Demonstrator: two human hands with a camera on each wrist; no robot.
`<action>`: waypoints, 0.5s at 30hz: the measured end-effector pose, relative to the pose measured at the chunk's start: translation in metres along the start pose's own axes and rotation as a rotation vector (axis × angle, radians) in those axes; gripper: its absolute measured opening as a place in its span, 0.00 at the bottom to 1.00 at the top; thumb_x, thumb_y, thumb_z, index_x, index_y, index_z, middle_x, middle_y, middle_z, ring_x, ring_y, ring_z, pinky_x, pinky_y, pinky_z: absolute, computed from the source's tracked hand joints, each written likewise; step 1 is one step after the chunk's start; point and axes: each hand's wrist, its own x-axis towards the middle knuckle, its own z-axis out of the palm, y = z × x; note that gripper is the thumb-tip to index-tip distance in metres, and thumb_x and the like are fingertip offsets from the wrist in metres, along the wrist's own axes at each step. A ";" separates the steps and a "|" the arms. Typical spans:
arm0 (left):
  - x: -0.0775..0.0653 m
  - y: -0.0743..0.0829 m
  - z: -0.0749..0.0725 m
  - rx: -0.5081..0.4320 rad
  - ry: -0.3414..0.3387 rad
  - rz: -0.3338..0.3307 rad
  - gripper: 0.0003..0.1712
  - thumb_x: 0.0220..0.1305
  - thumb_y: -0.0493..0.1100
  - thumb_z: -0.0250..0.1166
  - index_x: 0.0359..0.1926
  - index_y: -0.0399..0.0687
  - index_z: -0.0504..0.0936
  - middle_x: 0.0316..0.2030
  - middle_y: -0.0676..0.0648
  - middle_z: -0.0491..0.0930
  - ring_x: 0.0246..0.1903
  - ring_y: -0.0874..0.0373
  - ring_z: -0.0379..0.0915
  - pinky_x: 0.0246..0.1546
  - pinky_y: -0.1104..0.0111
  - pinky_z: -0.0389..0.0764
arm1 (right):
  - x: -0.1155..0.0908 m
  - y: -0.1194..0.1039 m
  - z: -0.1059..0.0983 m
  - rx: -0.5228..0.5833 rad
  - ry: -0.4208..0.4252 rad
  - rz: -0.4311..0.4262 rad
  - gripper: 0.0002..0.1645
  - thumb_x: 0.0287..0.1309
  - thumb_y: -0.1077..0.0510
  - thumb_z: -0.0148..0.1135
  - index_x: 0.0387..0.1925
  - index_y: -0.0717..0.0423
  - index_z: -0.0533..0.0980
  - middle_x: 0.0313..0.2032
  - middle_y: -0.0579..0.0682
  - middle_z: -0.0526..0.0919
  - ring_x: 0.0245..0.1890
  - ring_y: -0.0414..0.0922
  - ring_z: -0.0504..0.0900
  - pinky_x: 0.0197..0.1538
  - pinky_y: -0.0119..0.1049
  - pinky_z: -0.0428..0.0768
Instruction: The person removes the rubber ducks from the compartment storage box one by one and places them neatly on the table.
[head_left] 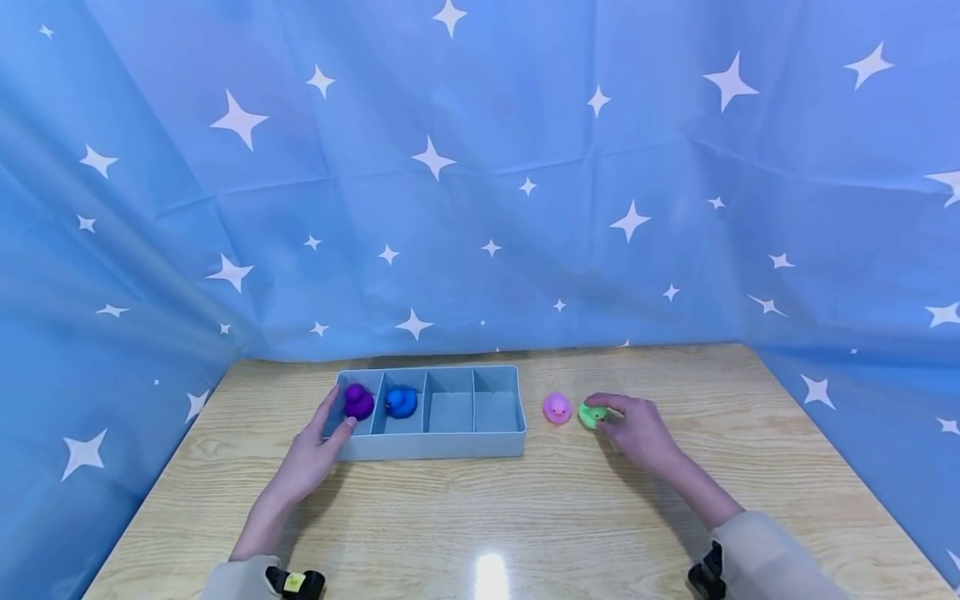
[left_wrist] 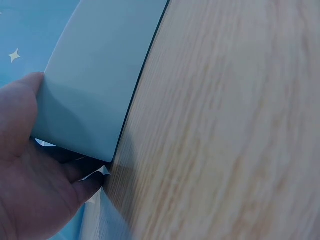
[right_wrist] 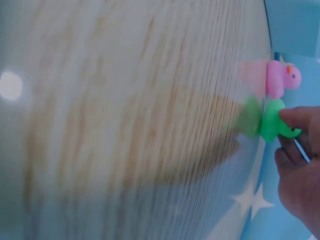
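A grey-blue box [head_left: 430, 447] with several compartments in a row stands on the table. My left hand [head_left: 307, 461] grips its left end, with the thumb at the front rim and the fingers around the end wall. In the leftmost compartment sits a purple rubber duck [head_left: 359, 403], and a blue rubber duck [head_left: 402, 402] is in the one beside it. Right of the box, my right hand [head_left: 637, 429] pinches a green rubber duck [head_left: 591, 416] between thumb and fingers; it appears to rest on the table. A pink rubber duck [head_left: 557, 409] is just left of the green one.
The wooden table [head_left: 465, 508] extends in front of the box and to both sides. Blue cloth with white stars [head_left: 495, 208] hangs behind the table and along its left and right sides. The two right-hand compartments [head_left: 452, 412] of the box hold nothing.
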 end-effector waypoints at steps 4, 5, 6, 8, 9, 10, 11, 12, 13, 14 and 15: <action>0.000 0.001 0.000 -0.003 0.001 -0.004 0.42 0.81 0.56 0.49 0.84 0.52 0.40 0.79 0.31 0.46 0.76 0.29 0.40 0.73 0.37 0.49 | 0.002 0.001 0.001 0.003 0.006 -0.019 0.22 0.53 0.76 0.70 0.51 0.63 0.85 0.53 0.63 0.85 0.58 0.65 0.80 0.61 0.64 0.75; 0.000 0.001 0.000 -0.003 0.001 -0.005 0.42 0.81 0.56 0.49 0.84 0.52 0.40 0.79 0.31 0.46 0.76 0.29 0.40 0.73 0.37 0.49 | 0.002 0.001 0.001 0.005 0.008 -0.021 0.22 0.53 0.76 0.70 0.51 0.63 0.85 0.53 0.63 0.85 0.58 0.65 0.80 0.61 0.64 0.75; 0.000 0.001 0.000 -0.004 0.001 -0.006 0.42 0.82 0.56 0.49 0.84 0.52 0.40 0.79 0.31 0.46 0.76 0.29 0.40 0.73 0.37 0.49 | 0.002 0.001 0.001 0.004 0.010 -0.023 0.22 0.53 0.76 0.69 0.51 0.63 0.85 0.53 0.63 0.85 0.58 0.65 0.80 0.61 0.65 0.75; 0.000 0.001 0.000 -0.002 0.007 -0.004 0.42 0.81 0.56 0.49 0.84 0.52 0.40 0.78 0.30 0.46 0.76 0.28 0.41 0.72 0.36 0.49 | 0.003 0.001 0.001 0.005 0.008 -0.024 0.22 0.53 0.76 0.69 0.51 0.63 0.85 0.54 0.63 0.85 0.58 0.65 0.80 0.61 0.65 0.74; 0.000 0.001 0.000 -0.001 0.007 -0.004 0.42 0.81 0.56 0.49 0.84 0.52 0.40 0.78 0.30 0.46 0.75 0.28 0.41 0.72 0.36 0.49 | 0.003 0.001 0.001 0.008 0.008 -0.024 0.22 0.53 0.76 0.69 0.51 0.63 0.85 0.54 0.63 0.85 0.59 0.65 0.79 0.61 0.65 0.74; 0.000 0.001 0.000 0.000 0.006 -0.004 0.42 0.82 0.56 0.49 0.84 0.52 0.40 0.78 0.30 0.46 0.75 0.28 0.41 0.72 0.36 0.49 | 0.003 0.001 0.001 0.009 0.006 -0.024 0.22 0.53 0.76 0.69 0.51 0.63 0.85 0.54 0.63 0.85 0.59 0.65 0.79 0.61 0.65 0.74; 0.000 0.001 0.000 0.001 0.005 -0.005 0.42 0.81 0.56 0.49 0.84 0.53 0.40 0.78 0.30 0.46 0.75 0.28 0.41 0.72 0.36 0.49 | 0.003 0.001 0.001 0.011 0.003 -0.022 0.22 0.53 0.76 0.69 0.51 0.63 0.85 0.54 0.63 0.85 0.59 0.65 0.79 0.61 0.65 0.74; 0.000 0.001 0.000 0.001 0.005 -0.003 0.42 0.81 0.56 0.50 0.84 0.53 0.40 0.78 0.29 0.46 0.75 0.28 0.41 0.72 0.36 0.49 | 0.003 0.001 0.002 0.015 0.000 -0.021 0.22 0.54 0.76 0.69 0.51 0.63 0.85 0.54 0.62 0.85 0.59 0.65 0.79 0.61 0.64 0.74; 0.000 0.001 0.000 0.001 0.003 -0.004 0.42 0.81 0.56 0.50 0.84 0.53 0.40 0.78 0.29 0.46 0.75 0.28 0.41 0.72 0.36 0.49 | 0.003 0.002 0.002 0.020 -0.001 -0.019 0.22 0.54 0.76 0.69 0.51 0.63 0.85 0.55 0.62 0.85 0.59 0.65 0.79 0.61 0.64 0.75; 0.000 0.001 0.000 0.002 -0.002 -0.008 0.42 0.82 0.57 0.49 0.84 0.53 0.39 0.78 0.30 0.46 0.76 0.28 0.41 0.72 0.37 0.49 | 0.003 0.002 0.002 0.022 -0.002 -0.016 0.22 0.54 0.76 0.69 0.51 0.63 0.85 0.55 0.62 0.85 0.60 0.65 0.79 0.61 0.64 0.75; -0.001 0.001 0.000 0.001 -0.003 -0.007 0.42 0.82 0.57 0.49 0.84 0.53 0.39 0.78 0.30 0.46 0.76 0.28 0.41 0.72 0.37 0.49 | 0.003 0.002 0.002 0.023 -0.002 -0.013 0.22 0.54 0.76 0.68 0.51 0.63 0.85 0.55 0.62 0.85 0.60 0.65 0.79 0.61 0.64 0.75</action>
